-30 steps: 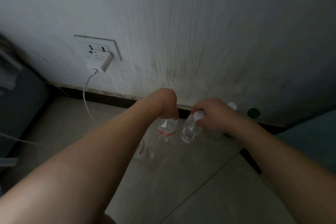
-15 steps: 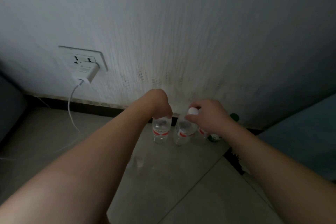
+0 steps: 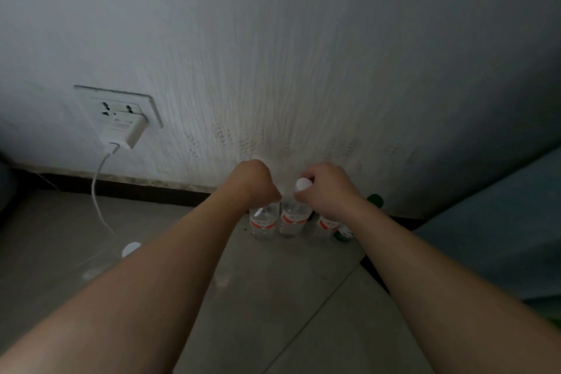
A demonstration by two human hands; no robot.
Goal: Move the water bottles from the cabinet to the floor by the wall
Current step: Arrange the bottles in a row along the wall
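Left hand (image 3: pixel 253 181) curled over top of first water bottle (image 3: pixel 263 221); right hand (image 3: pixel 329 188) pinches neck of second water bottle (image 3: pixel 290 222) under white cap (image 3: pixel 303 184). Both upright, side by side, apparently grounded on floor (image 3: pixel 273 297) close to wall (image 3: pixel 303 70). Third bottle (image 3: pixel 326 224) and green-capped bottle (image 3: pixel 375 200) just beside, on right. Likely remaining: release; cabinet unseen, so leftover count unknown.

Four clear water bottles (image 3: pixel 263 223) (image 3: pixel 290 220) (image 3: pixel 327 223) (image 3: pixel 131 249), one green-capped bottle (image 3: pixel 375 200), two hands (image 3: pixel 253 181) (image 3: pixel 326 188)

Head-worn camera looks down, seemingly close, at wall (image 3: pixel 303 39) and floor (image 3: pixel 273 297).
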